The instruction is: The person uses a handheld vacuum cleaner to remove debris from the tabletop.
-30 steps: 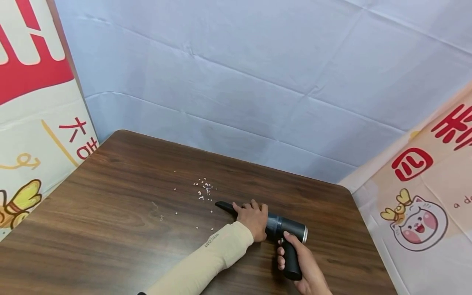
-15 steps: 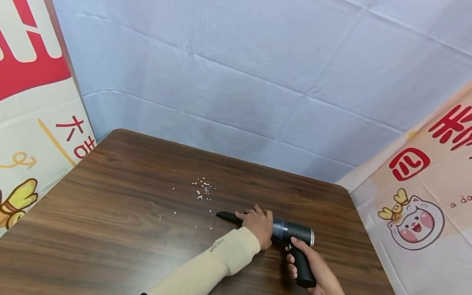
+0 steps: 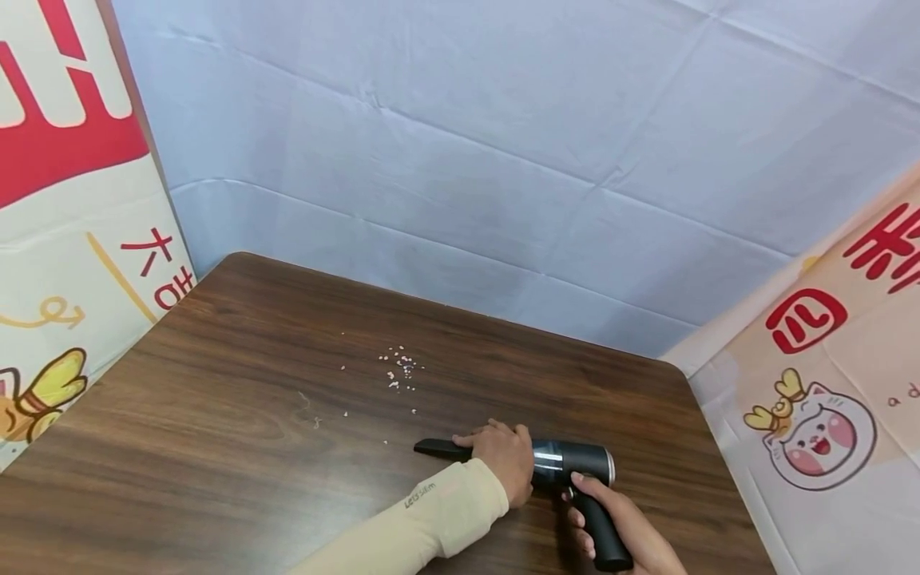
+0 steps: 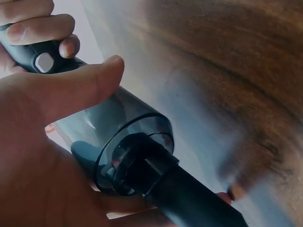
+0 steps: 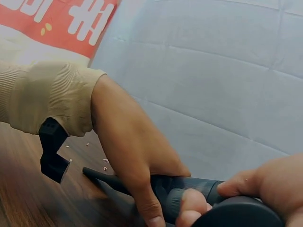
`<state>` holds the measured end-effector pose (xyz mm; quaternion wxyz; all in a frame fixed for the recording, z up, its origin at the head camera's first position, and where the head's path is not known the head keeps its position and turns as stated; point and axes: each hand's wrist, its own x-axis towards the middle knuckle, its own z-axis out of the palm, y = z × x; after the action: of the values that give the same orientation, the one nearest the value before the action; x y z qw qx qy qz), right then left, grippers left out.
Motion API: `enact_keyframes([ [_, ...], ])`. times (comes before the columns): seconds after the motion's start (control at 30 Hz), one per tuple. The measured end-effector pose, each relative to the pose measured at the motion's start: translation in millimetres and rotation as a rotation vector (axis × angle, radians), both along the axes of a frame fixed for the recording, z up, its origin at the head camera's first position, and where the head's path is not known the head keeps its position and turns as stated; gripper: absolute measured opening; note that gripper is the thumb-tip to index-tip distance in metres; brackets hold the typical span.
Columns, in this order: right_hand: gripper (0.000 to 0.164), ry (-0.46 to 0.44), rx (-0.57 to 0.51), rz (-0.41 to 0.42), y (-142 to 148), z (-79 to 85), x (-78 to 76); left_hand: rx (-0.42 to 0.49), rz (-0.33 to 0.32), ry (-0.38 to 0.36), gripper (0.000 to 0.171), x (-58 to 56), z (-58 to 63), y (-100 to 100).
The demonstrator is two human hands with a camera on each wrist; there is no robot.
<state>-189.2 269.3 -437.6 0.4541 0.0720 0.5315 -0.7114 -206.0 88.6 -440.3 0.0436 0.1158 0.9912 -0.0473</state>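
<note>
Pale folded sheeting (image 3: 431,160) hangs behind a wood-grain desk (image 3: 216,383). From the head view, a handheld vacuum (image 3: 585,460) stretches across the desk's near part, its long axis running nearly left to right, the nozzle (image 3: 437,448) pointing left out of the person's left hand (image 3: 503,463). White crumbs (image 3: 394,385) lie beyond its tip, farther back and slightly left, so the left hand is the nearer one; the right hand (image 3: 621,515) has its fingers curled around the handle (image 3: 600,531). Compared with a second ago, the nozzle tip has come toward the near side, away from the main scatter; one stray crumb there no longer shows, covered or gone, I can't tell. On the left wrist view, thumb and fingers grip the clear barrel (image 4: 102,123). The right wrist view shows the nozzle emerging past the left hand, crumbs behind it.
</note>
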Motion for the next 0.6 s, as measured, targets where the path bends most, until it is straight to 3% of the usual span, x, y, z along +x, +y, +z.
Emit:
enact_keyframes([
  [0.6, 0.036, -0.028, -0.023, 0.014, -18.3, -8.1, -1.0, 0.017, 0.086, -0.138, 0.074, 1.2, 0.4, -16.6],
])
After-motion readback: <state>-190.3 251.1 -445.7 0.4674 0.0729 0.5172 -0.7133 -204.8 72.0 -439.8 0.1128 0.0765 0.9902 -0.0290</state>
